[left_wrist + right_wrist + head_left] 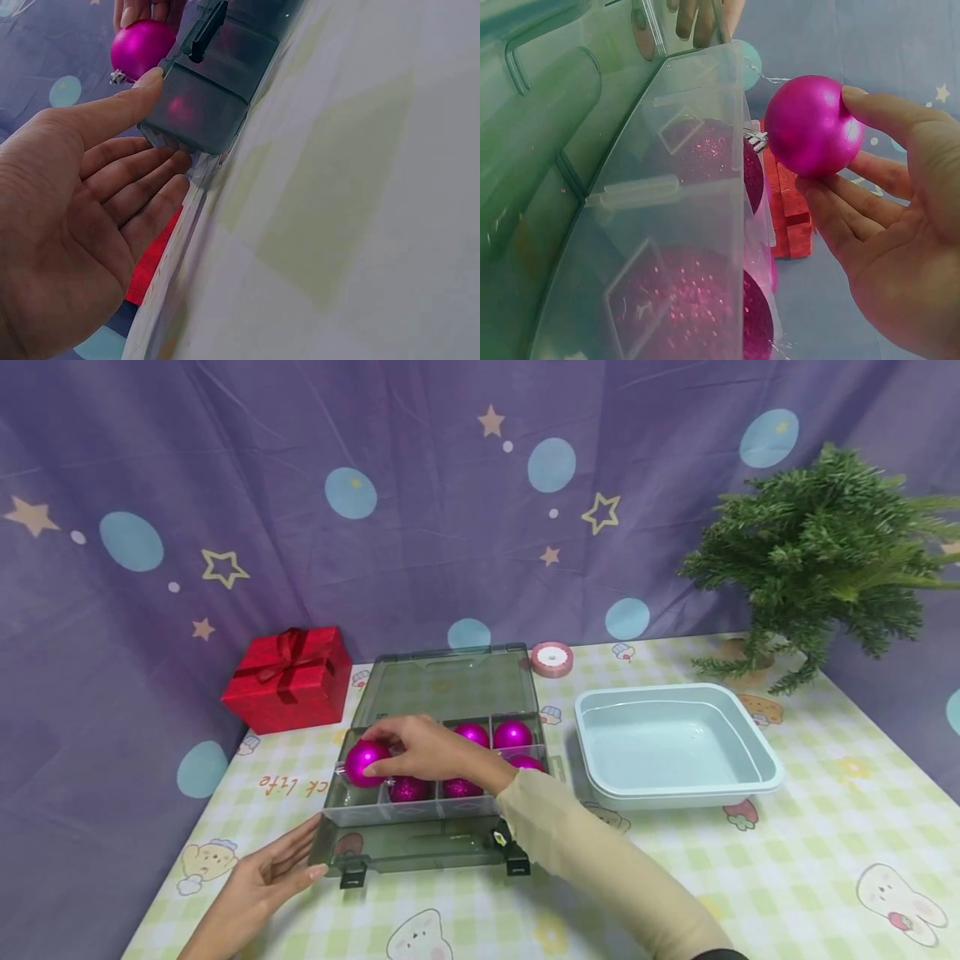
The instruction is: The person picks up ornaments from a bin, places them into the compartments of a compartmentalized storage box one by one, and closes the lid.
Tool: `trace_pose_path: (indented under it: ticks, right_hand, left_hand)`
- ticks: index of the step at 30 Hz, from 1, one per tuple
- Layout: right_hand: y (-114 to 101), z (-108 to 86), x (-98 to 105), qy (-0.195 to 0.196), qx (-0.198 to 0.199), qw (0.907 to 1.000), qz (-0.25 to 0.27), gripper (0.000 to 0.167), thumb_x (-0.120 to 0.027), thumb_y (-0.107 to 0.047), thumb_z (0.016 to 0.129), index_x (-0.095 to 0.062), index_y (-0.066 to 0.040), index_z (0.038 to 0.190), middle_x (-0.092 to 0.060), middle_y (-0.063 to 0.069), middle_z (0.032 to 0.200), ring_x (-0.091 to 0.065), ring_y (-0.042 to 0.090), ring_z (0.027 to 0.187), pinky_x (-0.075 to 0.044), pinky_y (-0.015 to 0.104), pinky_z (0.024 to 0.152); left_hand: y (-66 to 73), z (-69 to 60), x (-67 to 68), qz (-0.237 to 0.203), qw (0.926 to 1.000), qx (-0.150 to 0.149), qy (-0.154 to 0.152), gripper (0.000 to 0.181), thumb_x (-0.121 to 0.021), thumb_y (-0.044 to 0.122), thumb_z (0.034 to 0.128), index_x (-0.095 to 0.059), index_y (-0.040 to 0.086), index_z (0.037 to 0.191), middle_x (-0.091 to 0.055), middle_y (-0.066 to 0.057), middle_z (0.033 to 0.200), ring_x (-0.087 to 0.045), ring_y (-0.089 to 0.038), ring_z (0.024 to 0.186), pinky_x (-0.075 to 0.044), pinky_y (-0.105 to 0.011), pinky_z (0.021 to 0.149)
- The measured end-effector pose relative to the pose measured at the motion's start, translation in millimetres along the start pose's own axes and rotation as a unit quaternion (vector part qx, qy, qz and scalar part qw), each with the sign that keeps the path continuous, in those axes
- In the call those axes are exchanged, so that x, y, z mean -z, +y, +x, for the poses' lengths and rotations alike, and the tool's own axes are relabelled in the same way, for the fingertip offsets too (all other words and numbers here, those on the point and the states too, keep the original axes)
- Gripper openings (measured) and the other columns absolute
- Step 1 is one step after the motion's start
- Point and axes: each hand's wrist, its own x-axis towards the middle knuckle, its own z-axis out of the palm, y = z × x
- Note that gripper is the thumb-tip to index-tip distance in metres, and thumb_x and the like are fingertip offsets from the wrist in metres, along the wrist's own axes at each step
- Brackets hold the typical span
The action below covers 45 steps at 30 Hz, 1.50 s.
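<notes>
My right hand (427, 749) pinches a shiny magenta Christmas ball (367, 764) between thumb and fingertips, over the left end of a grey see-through compartment box (405, 843). In the right wrist view the ball (814, 126) is clear of the divider, its silver cap and thread pointing left. Several other magenta balls (513, 735) sit in the box's compartments, some of them glittery (408, 790); my right hand and forearm hide part of the box. My left hand (258, 881) lies with fingers extended at the box's front left corner, its thumb (120, 112) touching the edge.
The box's lid (450, 685) lies back behind it. A red gift box (288, 681) with a ribbon stands at the back left. To the right is a pale blue basin (675, 793), with a small artificial Christmas tree (825, 543) behind it. A pink ribbon roll (552, 660) lies near the curtain.
</notes>
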Motion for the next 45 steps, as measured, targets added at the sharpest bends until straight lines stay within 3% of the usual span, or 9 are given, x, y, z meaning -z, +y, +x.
trace_pose_path:
  ticks: [3, 9, 11, 19, 25, 27, 33, 39, 45]
  right_hand:
    - [-0.5, 1.6, -1.5, 0.001, -0.005, 0.9999, -0.009, 0.046, -0.079, -0.025, 0.096, -0.066, -0.004, 0.135, -0.069, 0.009, 0.130, -0.065, 0.015, 0.117, -0.051, 0.017, 0.096]
    - [0.9, 5.4, -5.9, -0.002, 0.000, 0.9997, -0.024, 0.044, -0.078, -0.026, 0.096, -0.067, -0.005, 0.134, -0.071, 0.005, 0.128, -0.065, 0.011, 0.114, -0.050, 0.014, 0.092]
    - [1.4, 6.3, -7.2, -0.003, -0.001, 0.9995, -0.030, 0.044, -0.078, -0.027, 0.096, -0.068, -0.006, 0.134, -0.071, 0.003, 0.126, -0.064, 0.008, 0.112, -0.050, 0.013, 0.091]
    - [1.5, 6.9, -8.6, -0.005, -0.007, 0.9999, -0.012, 0.043, -0.075, -0.026, 0.099, -0.066, -0.003, 0.134, -0.071, 0.010, 0.127, -0.065, 0.010, 0.114, -0.051, 0.016, 0.095]
    - [2.3, 5.0, -6.4, -0.007, -0.013, 0.9999, 0.002, 0.042, -0.074, -0.025, 0.099, -0.067, -0.002, 0.133, -0.071, 0.012, 0.127, -0.067, 0.014, 0.112, -0.052, 0.015, 0.092]
    - [2.2, 4.2, -4.6, -0.010, -0.019, 0.9997, 0.007, 0.042, -0.074, -0.026, 0.100, -0.066, -0.002, 0.134, -0.071, 0.012, 0.127, -0.067, 0.014, 0.112, -0.051, 0.014, 0.091]
    - [2.2, 0.4, 3.1, -0.011, -0.026, 0.9992, 0.028, 0.044, -0.074, -0.027, 0.100, -0.066, 0.000, 0.135, -0.070, 0.012, 0.128, -0.067, 0.014, 0.113, -0.051, 0.014, 0.093]
    - [4.9, -8.5, 16.8, 0.002, -0.021, 0.9984, 0.051, 0.045, -0.073, -0.025, 0.100, -0.064, -0.001, 0.137, -0.068, 0.015, 0.130, -0.066, 0.014, 0.114, -0.051, 0.015, 0.094]
    - [10.4, -20.9, 31.4, 0.027, -0.028, 0.9968, 0.071, 0.042, -0.073, -0.026, 0.100, -0.065, -0.004, 0.136, -0.070, 0.012, 0.126, -0.065, 0.011, 0.110, -0.054, 0.019, 0.092]
  left_hand:
    - [-0.1, 0.3, 0.2, 0.000, 1.0000, -0.004, 0.000, 0.070, -0.075, 0.023, 0.0982, -0.043, -0.003, 0.155, -0.044, -0.021, 0.156, -0.047, 0.004, 0.127, -0.046, -0.012, 0.099]
    - [0.8, 1.0, 0.2, 0.004, 0.9997, 0.022, -0.002, 0.072, -0.075, 0.027, 0.0985, -0.041, 0.000, 0.157, -0.043, -0.018, 0.157, -0.043, -0.025, 0.138, -0.045, -0.012, 0.099]
    - [0.7, 1.1, 0.0, 0.004, 0.9997, 0.026, -0.002, 0.073, -0.075, 0.027, 0.0984, -0.041, 0.000, 0.157, -0.043, -0.018, 0.157, -0.042, -0.026, 0.139, -0.045, -0.012, 0.099]
    - [0.5, 1.5, -0.6, -0.012, 0.9998, 0.014, -0.005, 0.072, -0.075, 0.024, 0.0986, -0.041, -0.002, 0.156, -0.043, -0.020, 0.157, -0.045, 0.008, 0.125, -0.045, -0.012, 0.099]
    - [2.1, 1.6, -1.4, -0.005, 0.9996, 0.026, -0.005, 0.073, -0.074, 0.025, 0.0986, -0.040, -0.001, 0.157, -0.042, -0.020, 0.157, -0.042, -0.024, 0.139, -0.045, -0.012, 0.099]
    - [2.2, 1.5, -1.6, -0.004, 0.9997, 0.024, -0.004, 0.073, -0.074, 0.025, 0.0987, -0.040, -0.001, 0.157, -0.042, -0.019, 0.157, -0.040, -0.029, 0.140, -0.045, -0.012, 0.099]
    - [1.6, 1.2, -1.2, -0.009, 0.9999, 0.013, -0.002, 0.071, -0.074, 0.024, 0.0987, -0.041, -0.002, 0.156, -0.043, -0.020, 0.157, -0.045, -0.001, 0.131, -0.045, -0.011, 0.099]
    - [1.9, 0.3, 0.1, 0.004, 0.9998, 0.017, 0.000, 0.073, -0.075, 0.026, 0.0983, -0.041, -0.002, 0.156, -0.044, -0.020, 0.156, -0.046, -0.014, 0.135, -0.046, -0.012, 0.098]
    - [3.8, 0.3, 1.2, 0.001, 0.9996, 0.028, -0.007, 0.076, -0.076, 0.030, 0.0970, -0.041, -0.001, 0.157, -0.044, -0.019, 0.156, -0.047, -0.002, 0.130, -0.047, -0.013, 0.098]
